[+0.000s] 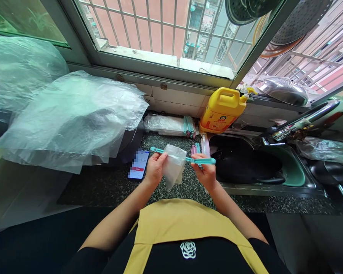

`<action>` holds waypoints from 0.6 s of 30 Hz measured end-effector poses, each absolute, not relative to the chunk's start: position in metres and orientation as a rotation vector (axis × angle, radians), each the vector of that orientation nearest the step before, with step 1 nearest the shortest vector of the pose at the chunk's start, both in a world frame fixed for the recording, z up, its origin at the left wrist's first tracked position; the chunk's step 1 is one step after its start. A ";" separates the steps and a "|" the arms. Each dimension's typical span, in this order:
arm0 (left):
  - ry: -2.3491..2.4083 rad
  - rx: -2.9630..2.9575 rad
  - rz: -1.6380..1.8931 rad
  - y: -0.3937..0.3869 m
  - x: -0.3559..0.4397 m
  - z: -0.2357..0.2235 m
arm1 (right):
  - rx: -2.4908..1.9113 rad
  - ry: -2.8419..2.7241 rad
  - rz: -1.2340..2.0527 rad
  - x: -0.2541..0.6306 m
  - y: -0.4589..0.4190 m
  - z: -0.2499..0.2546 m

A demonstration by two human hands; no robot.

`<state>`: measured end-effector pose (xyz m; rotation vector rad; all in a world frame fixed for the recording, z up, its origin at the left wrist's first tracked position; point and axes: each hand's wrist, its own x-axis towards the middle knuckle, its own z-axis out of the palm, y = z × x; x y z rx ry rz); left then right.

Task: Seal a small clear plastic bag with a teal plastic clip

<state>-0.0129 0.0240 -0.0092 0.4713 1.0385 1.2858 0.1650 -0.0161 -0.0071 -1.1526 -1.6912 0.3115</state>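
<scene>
A dark speckled bench (97,190) runs left to right beneath a barred window (160,30), its near edge just in front of a person in a yellow apron (185,219). The sink rim (254,189) bounds the work area on the right, with a black pan (246,161) set in the basin; clear plastic sheeting (74,110) drapes in from the left. At the far side, a clear plastic pack (165,125) with teal and pink ends lies along the wall, beside a yellow jug (221,108) near the sink's far left corner. Open speckled surface shows between the pack and the hands, and along the near left; on the right, the gap to the sink is narrow.

Held above the bench between both hands, a small translucent bag (175,167) hangs slightly tilted, whitish and creased, its lower corner pointing down. A long, slim teal strip (204,161) crosses near its top, the middle hidden by the bag.

The fingers of the left hand (155,167) are pinched narrow on the bag's left edge, against the strip. Those of the right hand (206,176) are closed around the strip's right part. A lit phone (139,163) lies just left of the left hand; small pink and teal pieces (194,149) lie just beyond the right.
</scene>
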 end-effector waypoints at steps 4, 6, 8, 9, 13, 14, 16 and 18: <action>1.045 0.478 1.294 0.022 -0.013 -0.011 | -1.191 -1.692 0.340 0.163 -0.017 -0.004; 1.038 0.470 1.293 0.022 -0.013 -0.012 | -1.196 -1.646 0.356 0.161 -0.018 -0.005; 1.041 0.472 1.287 0.021 -0.014 -0.011 | -1.191 -1.605 0.387 0.161 -0.018 -0.006; 1.045 0.476 1.287 0.021 -0.014 -0.011 | -1.188 -1.593 0.408 0.161 -0.017 -0.007; 1.057 0.487 1.301 0.022 -0.015 -0.011 | -1.154 -1.537 0.540 0.163 -0.014 -0.011; 1.060 0.491 1.306 0.022 -0.014 -0.012 | -1.148 -1.527 0.563 0.163 -0.013 -0.012; 1.069 0.501 1.316 0.022 -0.014 -0.012 | -1.150 -1.531 0.564 0.163 -0.012 -0.013; 1.076 0.518 1.325 0.022 -0.014 -0.013 | -1.155 -1.550 0.524 0.162 -0.012 -0.014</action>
